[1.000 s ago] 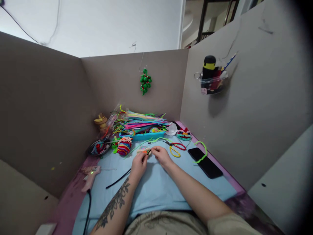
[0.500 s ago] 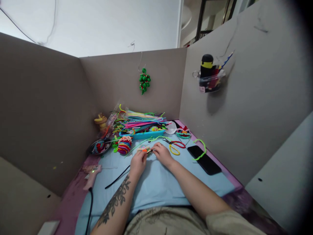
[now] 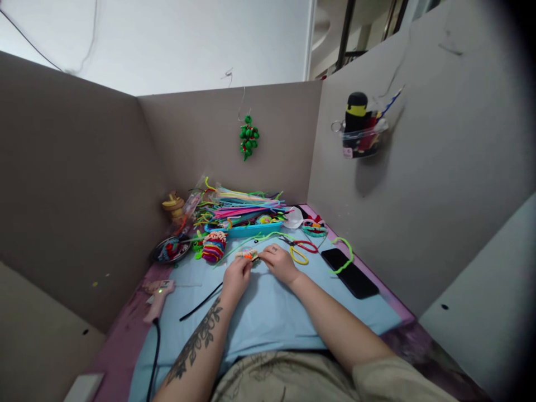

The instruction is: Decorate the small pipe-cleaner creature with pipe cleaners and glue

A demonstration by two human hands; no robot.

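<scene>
Close together over the middle of the blue cloth, both hands pinch a black pipe cleaner point(image 3: 201, 302). My left hand point(image 3: 237, 276) is closed on it, and its long tail runs out on the left side onto the cloth. The fingertips of my right hand point(image 3: 280, 263) are pressed together at the short end showing between the hands. Just behind the fingers is a small cream and orange fuzzy piece point(image 3: 248, 254), partly covered by them; whether it is held too, I cannot tell. Scissors point(image 3: 298, 254) with red and yellow handles lie open beyond my right hand.
A blue tray point(image 3: 247, 230) heaped with coloured pipe cleaners stands at the back. A striped fuzzy piece point(image 3: 214, 248) and a dark bowl point(image 3: 171, 249) are left of it. The pink glue gun point(image 3: 159, 298) lies at left, a black phone point(image 3: 352, 274) at right.
The fingertips of my right hand have shifted slightly along the black pipe cleaner. Otherwise only the camera view has moved a little.
</scene>
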